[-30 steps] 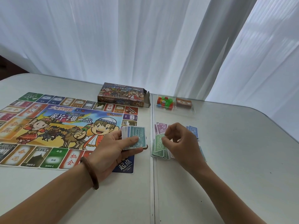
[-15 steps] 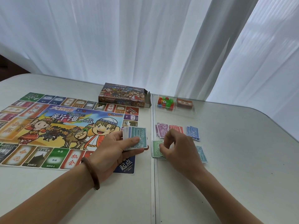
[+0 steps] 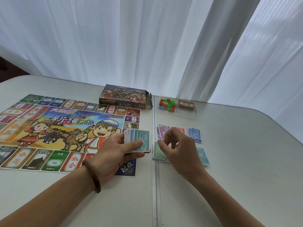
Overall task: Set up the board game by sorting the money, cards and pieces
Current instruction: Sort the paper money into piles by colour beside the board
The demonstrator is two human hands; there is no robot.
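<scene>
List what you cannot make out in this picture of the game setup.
Head view:
- Red notes: mostly behind the right hand.
- Stack in the left hand: lower notes covered by its top one.
- Board: left side cut off by the frame edge.
- Pieces: too small to identify.

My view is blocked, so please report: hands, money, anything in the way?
Left hand grips fanned notes, 1000 on top. Right hand curled, seems empty, over green pile. Nothing in the way.
</scene>
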